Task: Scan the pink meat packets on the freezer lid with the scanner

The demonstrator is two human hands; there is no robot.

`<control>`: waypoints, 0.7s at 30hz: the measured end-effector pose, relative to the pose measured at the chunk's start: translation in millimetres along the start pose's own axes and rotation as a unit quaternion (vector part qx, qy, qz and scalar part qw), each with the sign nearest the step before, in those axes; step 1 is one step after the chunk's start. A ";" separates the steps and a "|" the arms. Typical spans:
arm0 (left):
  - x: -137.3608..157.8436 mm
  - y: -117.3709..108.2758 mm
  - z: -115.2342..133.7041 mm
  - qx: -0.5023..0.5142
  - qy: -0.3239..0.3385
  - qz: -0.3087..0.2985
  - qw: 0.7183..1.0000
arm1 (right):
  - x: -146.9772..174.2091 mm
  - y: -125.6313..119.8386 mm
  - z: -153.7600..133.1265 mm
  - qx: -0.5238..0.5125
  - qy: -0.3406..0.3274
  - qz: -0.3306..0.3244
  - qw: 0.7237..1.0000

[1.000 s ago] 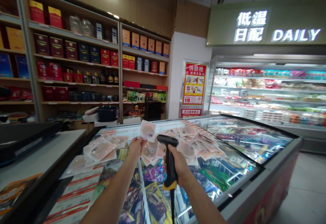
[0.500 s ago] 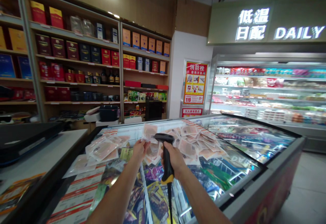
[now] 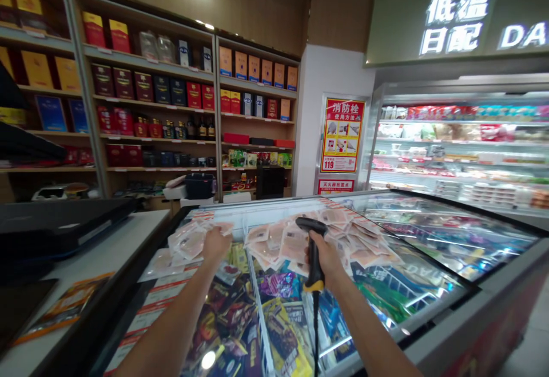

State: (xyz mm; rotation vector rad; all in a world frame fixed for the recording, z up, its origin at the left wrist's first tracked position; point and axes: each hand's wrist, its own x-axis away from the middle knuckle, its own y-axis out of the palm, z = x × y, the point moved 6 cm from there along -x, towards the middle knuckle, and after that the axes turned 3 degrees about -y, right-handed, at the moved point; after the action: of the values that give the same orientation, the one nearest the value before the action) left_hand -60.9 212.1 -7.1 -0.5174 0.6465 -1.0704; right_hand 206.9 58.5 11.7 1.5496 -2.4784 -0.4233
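Observation:
My right hand [image 3: 328, 260] is wrapped round the handle of a black and yellow barcode scanner [image 3: 315, 260], its head up and its cable hanging down. Behind and below the scanner head lies a wide spread of flat, clear packets with pale pinkish contents [image 3: 278, 242]. Over to the left, my left hand [image 3: 217, 243] is at a smaller pile of the same packets [image 3: 186, 242]. Its fingers are closed on a flat packet [image 3: 226, 228], whose edge shows beside the fingertips; the back of the hand hides most of the grip.
Both piles rest on the glass top of a chest freezer [image 3: 433, 331] holding bagged goods. On the left stands a white counter [image 3: 148, 225] with a black device [image 3: 64, 225] and an orange packet [image 3: 68, 305]. Shelves of boxes [image 3: 154, 88] and a lit refrigerated display [image 3: 463, 154] stand behind.
My left hand has moved with a packet from in front of the scanner to the left pile. The scanner stays in my right hand. The view has turned slightly left.

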 end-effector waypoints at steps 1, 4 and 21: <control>-3.2 -12.0 -10.4 -0.030 -0.003 0.023 0.999 | -1.9 -8.6 -2.3 -0.005 -0.001 0.012 1.000; -5.8 -36.1 -39.6 -0.106 -0.025 0.071 0.992 | -8.1 -37.1 -8.7 -0.019 0.007 0.053 0.998; -15.4 -40.5 -51.7 -0.127 -0.033 0.017 0.991 | -20.8 -78.3 -12.8 -0.004 0.000 0.099 0.995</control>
State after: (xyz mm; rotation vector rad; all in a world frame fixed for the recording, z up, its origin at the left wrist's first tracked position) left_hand -127.8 206.2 -13.0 -0.7565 0.7357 -0.9389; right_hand 286.1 43.0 -2.8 1.2832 -2.5944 -0.3988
